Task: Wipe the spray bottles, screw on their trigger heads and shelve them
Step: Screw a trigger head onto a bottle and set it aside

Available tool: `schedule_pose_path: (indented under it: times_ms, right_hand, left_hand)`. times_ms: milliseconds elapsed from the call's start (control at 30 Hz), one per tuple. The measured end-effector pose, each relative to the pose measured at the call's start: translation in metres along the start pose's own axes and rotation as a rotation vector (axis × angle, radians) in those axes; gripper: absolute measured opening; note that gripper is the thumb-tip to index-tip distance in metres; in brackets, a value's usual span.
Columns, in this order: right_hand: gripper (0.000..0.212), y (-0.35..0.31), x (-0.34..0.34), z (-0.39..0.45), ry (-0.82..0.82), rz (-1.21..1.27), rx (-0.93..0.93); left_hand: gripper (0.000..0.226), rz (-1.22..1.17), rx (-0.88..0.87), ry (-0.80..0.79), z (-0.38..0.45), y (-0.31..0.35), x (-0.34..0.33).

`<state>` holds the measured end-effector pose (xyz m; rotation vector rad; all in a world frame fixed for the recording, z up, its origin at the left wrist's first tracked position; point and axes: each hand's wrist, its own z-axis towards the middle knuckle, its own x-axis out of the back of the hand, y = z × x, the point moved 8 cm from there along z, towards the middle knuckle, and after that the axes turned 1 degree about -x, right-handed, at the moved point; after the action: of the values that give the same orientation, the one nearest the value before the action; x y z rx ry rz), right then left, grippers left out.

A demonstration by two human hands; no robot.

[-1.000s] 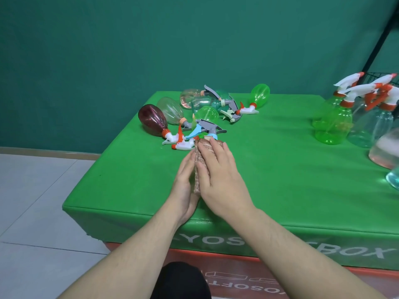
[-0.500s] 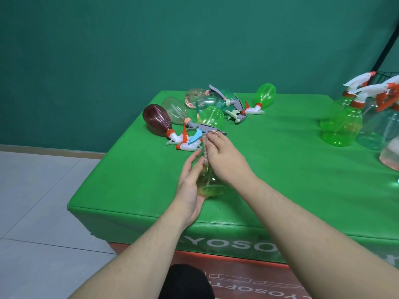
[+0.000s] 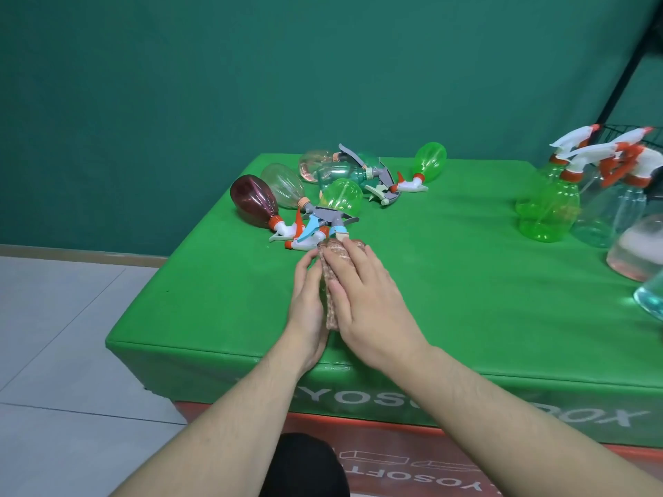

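Near the front edge of the bench (image 3: 466,281), both hands work on one bottle (image 3: 324,281) lying on its side, almost wholly hidden between them and under a pinkish-brown cloth (image 3: 332,278). The right hand (image 3: 369,303) lies flat on the cloth, its fingers (image 3: 353,261) straight and slightly spread, pressing the cloth onto the bottle. The left hand (image 3: 306,303) cups the bottle's left side, fingers straight and close together. Whether the bottle has anything in it cannot be told.

Just beyond the hands, toward the back left corner, a heap of bottles lies on its side: a dark red bottle (image 3: 253,200) with an orange and white trigger head, a clear bottle (image 3: 283,184), a round green bottle (image 3: 341,197), a pinkish bottle (image 3: 315,166), a bluish-green bottle (image 3: 344,173) and, farthest back, another green bottle (image 3: 430,161) with its head screwed on. A grey and blue trigger head (image 3: 328,218) touches the cloth's far end. These bottles look empty.

Along the right edge stand upright bottles: a green standing bottle (image 3: 547,209) and a clear standing bottle (image 3: 610,217), both with white and orange heads, then a pink-tinted one (image 3: 636,252) and a blue one (image 3: 651,299), cut off by the frame.

The bench is covered in bright green fabric with white lettering on its front. Behind it is a dark green wall (image 3: 251,84); pale floor tiles (image 3: 53,335) lie to the left, and a black pole (image 3: 624,66) slants at the upper right.
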<state>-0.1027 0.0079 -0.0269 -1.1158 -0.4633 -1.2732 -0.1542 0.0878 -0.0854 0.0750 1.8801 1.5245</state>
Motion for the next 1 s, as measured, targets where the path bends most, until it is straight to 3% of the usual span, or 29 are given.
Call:
schedule_pose_path:
  times_ms: [100,333,633,767,1000]
  right_hand:
    - [0.053,-0.002,-0.004,-0.016,-0.027,0.004,0.005]
    - [0.052,-0.001,-0.003,-0.04,-0.021,0.01,0.008]
    - [0.054,-0.009,0.001,-0.025,0.056,0.133,-0.072]
    - [0.055,-0.009,0.005,-0.001,0.089,0.162,-0.125]
    - [0.046,0.008,0.006,0.044,0.007,0.274,-0.262]
  left_hand:
    - [0.07,0.006,-0.009,-0.018,-0.002,0.0,-0.002]
    - [0.042,-0.018,-0.02,-0.032,-0.005,0.003,-0.004]
    - [0.094,-0.019,0.078,-0.166,-0.001,-0.005,-0.006]
    - [0.067,-0.021,0.041,-0.155,0.0,-0.003,-0.006]
    - [0.05,-0.109,0.068,-0.182,-0.001,-0.001,-0.006]
